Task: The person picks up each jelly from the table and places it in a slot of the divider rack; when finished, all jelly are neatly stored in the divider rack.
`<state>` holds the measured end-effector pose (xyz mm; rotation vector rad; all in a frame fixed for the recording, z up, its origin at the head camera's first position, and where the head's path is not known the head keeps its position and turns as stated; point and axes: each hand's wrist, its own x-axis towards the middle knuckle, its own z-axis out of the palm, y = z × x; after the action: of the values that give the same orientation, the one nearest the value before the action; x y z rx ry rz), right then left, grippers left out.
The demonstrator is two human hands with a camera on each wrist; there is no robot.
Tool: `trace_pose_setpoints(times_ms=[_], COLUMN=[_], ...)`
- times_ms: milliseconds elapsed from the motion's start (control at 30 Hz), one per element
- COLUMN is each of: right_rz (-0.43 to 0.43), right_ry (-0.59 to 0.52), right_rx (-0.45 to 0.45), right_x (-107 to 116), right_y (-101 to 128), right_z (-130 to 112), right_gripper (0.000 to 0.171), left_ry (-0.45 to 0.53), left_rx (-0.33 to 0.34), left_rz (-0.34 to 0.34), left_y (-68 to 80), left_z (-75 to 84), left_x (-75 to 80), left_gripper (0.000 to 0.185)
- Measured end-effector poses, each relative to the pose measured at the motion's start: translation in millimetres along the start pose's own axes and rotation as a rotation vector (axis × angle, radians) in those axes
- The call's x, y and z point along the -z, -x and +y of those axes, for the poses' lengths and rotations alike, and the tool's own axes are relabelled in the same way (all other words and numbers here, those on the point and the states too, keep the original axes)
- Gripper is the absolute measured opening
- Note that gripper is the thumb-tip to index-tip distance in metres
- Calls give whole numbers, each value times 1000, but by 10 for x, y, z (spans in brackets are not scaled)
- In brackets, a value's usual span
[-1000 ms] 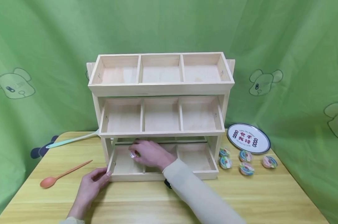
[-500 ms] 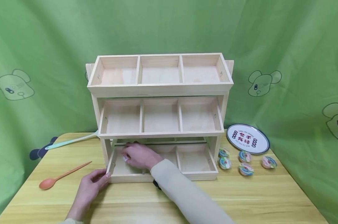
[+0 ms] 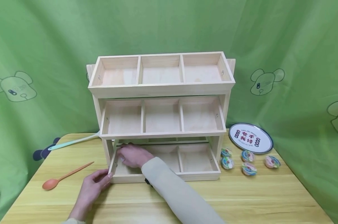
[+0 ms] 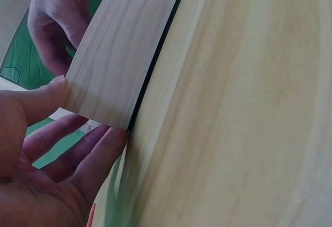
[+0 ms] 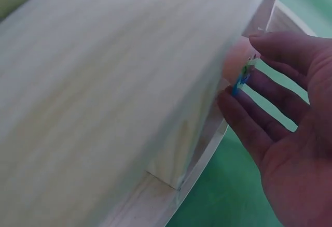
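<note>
Fingers of the right hand hold a small cup in the left compartment of the bottom tray, whose corner the left hand pinches. The middle tray stands above; an orange spoon lies left, five cups right.

Lost to cover, edge and smallness

Can hardly make out the lidded cup behind the right hand in the head view. Cannot trace the green-handled utensil past the wooden rack, nor read the smallest lettering on the plate. Cannot follow the left hand beyond the left-wrist view's edge.
</note>
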<state>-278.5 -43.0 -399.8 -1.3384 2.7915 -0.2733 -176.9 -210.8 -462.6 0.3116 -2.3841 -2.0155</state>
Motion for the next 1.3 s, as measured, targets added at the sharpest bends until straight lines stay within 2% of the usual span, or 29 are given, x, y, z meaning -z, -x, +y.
trace_pose_setpoints(times_ms=[233, 500, 733, 900, 1100, 1300], right_rz=[-28, -58, -57, -83, -97, -87], right_ry=[-58, -115, -108, -143, -140, -168], right_rx=[-38, -124, -157, -176, -151, -93], right_x=[-18, -63, -104, -139, -127, 55], right_y=[-55, -111, -143, -144, -133, -82], right_z=[55, 0, -40, -50, -32, -28], right_gripper=[19, 15, 12, 13, 14, 19], left_ry=[3, -18, -17, -26, -32, -39], left_rx=[6, -3, -1, 18, 3, 6], left_rz=[-5, 7, -3, -5, -21, -25], left_y=[7, 10, 6, 5, 15, 0], left_z=[6, -7, -2, -14, -33, -5], left_x=[-11, -8, -5, 8, 16, 32], left_gripper=[49, 47, 48, 48, 53, 53])
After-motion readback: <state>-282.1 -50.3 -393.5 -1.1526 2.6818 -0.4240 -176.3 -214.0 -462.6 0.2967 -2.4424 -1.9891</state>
